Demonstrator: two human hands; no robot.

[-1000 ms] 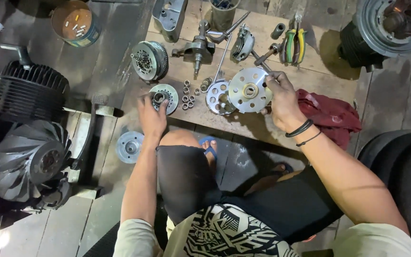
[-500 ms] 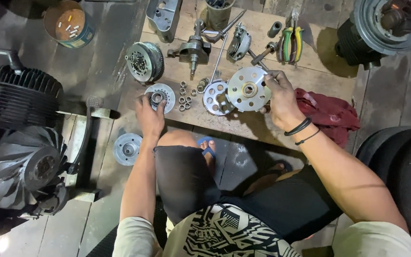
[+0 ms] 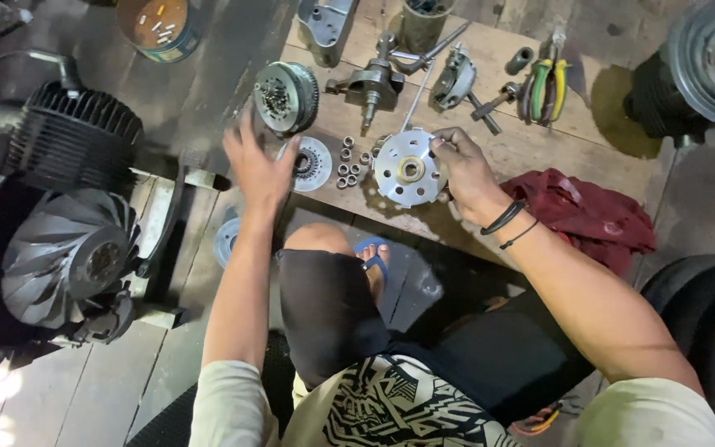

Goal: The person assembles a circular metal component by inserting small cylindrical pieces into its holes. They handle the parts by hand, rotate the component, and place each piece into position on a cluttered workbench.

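Metal disc point(image 3: 408, 170) pinched by right hand point(image 3: 467, 172) above wooden board point(image 3: 539, 141); left hand point(image 3: 256, 165) spread.

Right hand point(image 3: 465, 170) grips the rim of a round silver drilled plate point(image 3: 408, 169), held tilted over the wooden board point(image 3: 539, 141). Left hand point(image 3: 256, 165) is spread open, fingers apart, holding nothing, just beside a small toothed disc point(image 3: 314, 163) and below a finned clutch drum point(image 3: 285, 97). Loose nuts point(image 3: 349, 159) lie between disc and plate; red rag point(image 3: 585, 211) sits right of the wrist.
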